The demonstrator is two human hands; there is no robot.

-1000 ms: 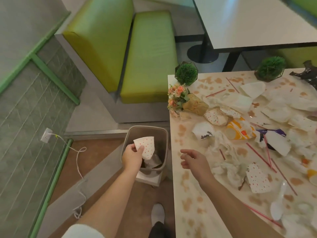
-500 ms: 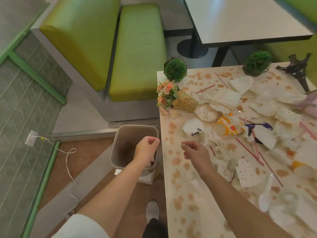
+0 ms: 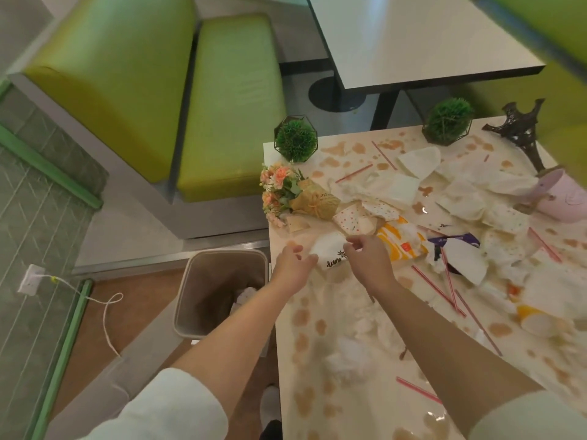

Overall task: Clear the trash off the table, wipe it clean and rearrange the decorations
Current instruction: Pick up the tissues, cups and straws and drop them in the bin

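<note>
Both hands hover empty, fingers loosely curled — left hand [image 3: 293,260], right hand [image 3: 368,262] — over the crushed white paper cup [image 3: 328,249] near the stained table's [image 3: 287,315] edge; best pinched whole and carried straight to the bin [image 3: 190,296] alongside.

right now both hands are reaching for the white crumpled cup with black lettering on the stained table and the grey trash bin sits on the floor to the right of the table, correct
Not quite. In the head view the grey trash bin stands on the floor to the left of the stained table, not the right. The rest holds: left hand and right hand reach for the white crumpled cup with black lettering.
</note>
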